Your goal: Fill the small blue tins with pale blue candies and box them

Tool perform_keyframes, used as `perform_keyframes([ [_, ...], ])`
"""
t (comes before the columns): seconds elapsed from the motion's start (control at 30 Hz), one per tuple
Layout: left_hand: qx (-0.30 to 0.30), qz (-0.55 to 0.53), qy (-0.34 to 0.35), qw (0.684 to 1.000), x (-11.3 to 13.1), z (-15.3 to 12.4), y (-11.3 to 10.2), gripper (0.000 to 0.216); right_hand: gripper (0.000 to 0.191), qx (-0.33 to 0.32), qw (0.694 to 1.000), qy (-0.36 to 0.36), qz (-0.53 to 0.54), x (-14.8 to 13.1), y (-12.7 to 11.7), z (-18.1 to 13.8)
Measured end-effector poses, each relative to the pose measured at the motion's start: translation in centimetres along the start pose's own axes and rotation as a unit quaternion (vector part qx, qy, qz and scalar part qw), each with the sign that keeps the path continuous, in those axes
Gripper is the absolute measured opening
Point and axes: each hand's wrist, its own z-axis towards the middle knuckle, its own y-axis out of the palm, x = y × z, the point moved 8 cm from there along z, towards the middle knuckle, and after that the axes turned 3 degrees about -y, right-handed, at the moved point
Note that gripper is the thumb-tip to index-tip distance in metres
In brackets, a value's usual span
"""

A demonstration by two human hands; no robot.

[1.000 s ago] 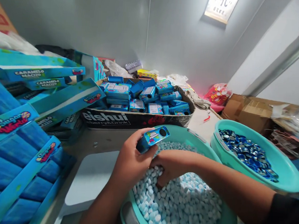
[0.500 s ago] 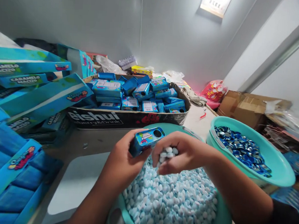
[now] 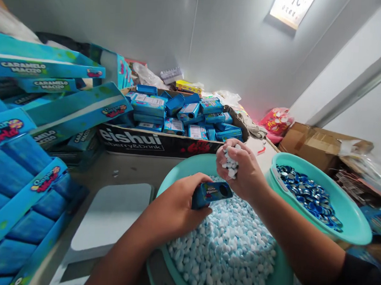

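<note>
My left hand [image 3: 183, 206] grips a small blue candy tin [image 3: 211, 192] lettered "Caramelo Macizo", with a round dark hole in its upper face. Above and right of the tin, my right hand [image 3: 243, 166] is closed around a heap of white and pale-blue candies [image 3: 231, 161]. Both hands are over a turquoise basin [image 3: 183, 165] filled with the same candies [image 3: 226, 250]. The tin and the right hand's candies are slightly apart.
Behind the basin, a black cardboard box [image 3: 174, 146] holds many blue tins. At right, a turquoise basin [image 3: 358, 223] contains blue and silver caps [image 3: 305, 193]. A white scale [image 3: 110, 215] lies left of my forearm. Blue display cartons [image 3: 47, 186] are stacked at far left.
My right hand has risen and moved right, away from the tin, still holding candies. The tin in my left hand has shifted right and lower. The view has turned slightly.
</note>
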Motion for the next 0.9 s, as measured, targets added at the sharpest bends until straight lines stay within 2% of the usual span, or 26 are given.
perform_keyframes([
  [0.2, 0.005, 0.007, 0.004, 1.0, 0.0, 0.0, -0.1, 0.029, 0.012, 0.024, 0.999, 0.033, -0.007, 1.1, -0.3, 0.2],
  [0.53, 0.026, -0.006, 0.022, 0.999, 0.3, -0.2, -0.6, 0.031, 0.015, 0.042, 0.998, 0.029, -0.04, 0.3, -0.3, 0.1],
  [0.9, 0.035, -0.027, 0.016, 0.999, 0.1, -0.1, -0.5, 0.034, 0.008, 0.045, 0.998, 0.019, -0.037, -0.2, 0.0, -0.1],
])
